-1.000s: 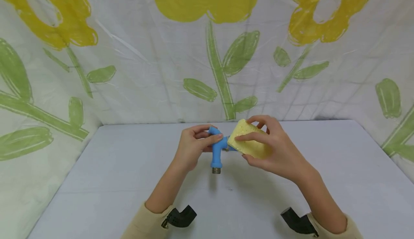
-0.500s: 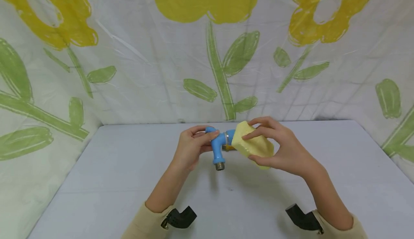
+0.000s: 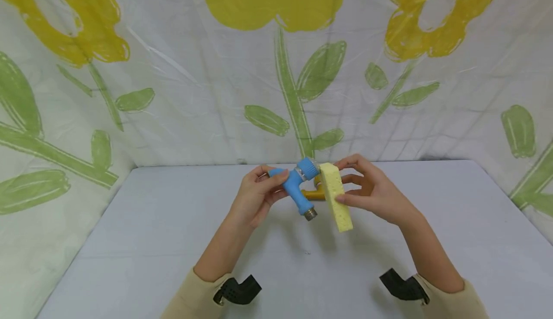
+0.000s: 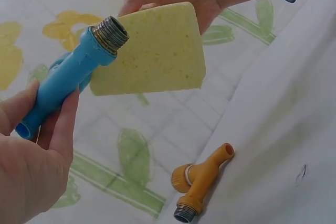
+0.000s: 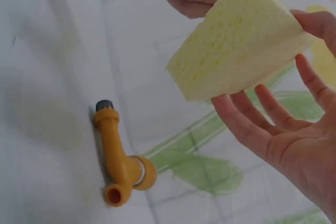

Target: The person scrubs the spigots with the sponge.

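Note:
My left hand (image 3: pixel 255 196) grips a blue plastic faucet (image 3: pixel 295 187) by one end, thumb on top and fingers behind. The faucet is tilted in the head view, its metal threaded outlet (image 4: pixel 110 33) pointing down and to the right. Close beside it, my right hand (image 3: pixel 376 192) pinches a pale yellow sponge (image 3: pixel 336 196) between thumb and fingers. The sponge stands nearly edge-on in the head view, its top by the faucet's ribbed blue knob (image 3: pixel 307 168). Whether the two touch, I cannot tell. Both things are held above the white table.
An orange faucet (image 5: pixel 116 156) of similar shape lies on the white table (image 3: pixel 151 242) near its back edge, partly hidden by the sponge in the head view. Behind the table hangs a white sheet (image 3: pixel 181 117) painted with flowers.
My left hand has turned the blue faucet, so its outlet swings right and its knob comes into view. The sponge has rotated from its broad face to its narrow edge.

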Demonstrator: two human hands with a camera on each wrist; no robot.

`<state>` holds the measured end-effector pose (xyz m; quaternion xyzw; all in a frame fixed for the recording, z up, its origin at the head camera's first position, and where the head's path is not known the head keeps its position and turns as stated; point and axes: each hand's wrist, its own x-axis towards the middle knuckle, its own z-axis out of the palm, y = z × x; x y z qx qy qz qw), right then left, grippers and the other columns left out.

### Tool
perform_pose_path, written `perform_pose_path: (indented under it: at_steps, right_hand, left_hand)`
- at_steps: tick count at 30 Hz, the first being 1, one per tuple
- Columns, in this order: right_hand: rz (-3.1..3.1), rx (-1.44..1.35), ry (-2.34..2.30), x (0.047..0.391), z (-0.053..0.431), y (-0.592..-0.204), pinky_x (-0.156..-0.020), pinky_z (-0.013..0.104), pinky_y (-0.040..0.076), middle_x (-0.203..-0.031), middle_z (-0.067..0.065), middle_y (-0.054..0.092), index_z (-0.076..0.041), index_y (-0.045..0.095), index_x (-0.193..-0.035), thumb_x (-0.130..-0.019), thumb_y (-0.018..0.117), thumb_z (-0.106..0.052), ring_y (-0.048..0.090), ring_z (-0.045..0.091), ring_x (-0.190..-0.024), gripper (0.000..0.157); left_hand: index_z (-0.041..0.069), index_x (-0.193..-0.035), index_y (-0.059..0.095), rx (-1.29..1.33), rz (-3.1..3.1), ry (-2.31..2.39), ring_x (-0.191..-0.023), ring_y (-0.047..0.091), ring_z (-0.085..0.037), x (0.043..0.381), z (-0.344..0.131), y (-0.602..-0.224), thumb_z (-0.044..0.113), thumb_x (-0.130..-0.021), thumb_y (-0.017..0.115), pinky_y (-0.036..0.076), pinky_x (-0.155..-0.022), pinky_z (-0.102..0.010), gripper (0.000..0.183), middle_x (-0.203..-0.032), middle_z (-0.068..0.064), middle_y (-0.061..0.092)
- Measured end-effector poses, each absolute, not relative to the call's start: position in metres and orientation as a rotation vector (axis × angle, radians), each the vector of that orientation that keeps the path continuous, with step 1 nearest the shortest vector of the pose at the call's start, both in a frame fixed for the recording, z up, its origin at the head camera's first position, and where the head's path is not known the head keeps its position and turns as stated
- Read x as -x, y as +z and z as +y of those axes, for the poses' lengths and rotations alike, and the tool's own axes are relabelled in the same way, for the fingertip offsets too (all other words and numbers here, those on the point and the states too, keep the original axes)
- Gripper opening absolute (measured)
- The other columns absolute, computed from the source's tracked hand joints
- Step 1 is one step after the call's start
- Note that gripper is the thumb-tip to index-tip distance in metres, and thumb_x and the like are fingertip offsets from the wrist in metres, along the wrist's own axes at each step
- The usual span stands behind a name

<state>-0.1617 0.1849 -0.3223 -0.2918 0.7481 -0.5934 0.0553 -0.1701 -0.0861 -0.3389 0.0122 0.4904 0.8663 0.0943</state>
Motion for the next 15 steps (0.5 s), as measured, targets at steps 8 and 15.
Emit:
perform_pose_path:
  at_steps: [8,15]
  right_hand:
    - [2.045,0.799,-1.942,0.1672,0.1891,-0.3293,-0.087,0.033,0.062,-0.130,0.007,0.056,-0.023,0.051,-0.131,-0.104,0.055,0.002,0.067,0.021,-0.117,0.036]
    - [2.002,0.793,-1.982,0.1667,0.1889,-0.3286,-0.075,0.032,0.063,-0.130,0.003,0.062,-0.027,0.057,-0.136,-0.110,0.047,-0.005,0.070,0.020,-0.096,0.035]
  left_hand:
    - [0.014,-0.089,0.061,-0.252,1.449,2.508,-0.075,0.072,-0.008,0.1679,-0.0867,-0.3423,-0.015,-0.099,0.054,0.065,-0.076,-0.029,0.032,-0.083,0.002,0.071]
    - [0.015,-0.092,0.065,-0.361,1.563,2.408,-0.074,0.072,-0.010,0.1669,-0.0847,-0.3429,-0.018,-0.094,0.059,0.066,-0.074,-0.030,0.033,-0.084,0.001,0.069]
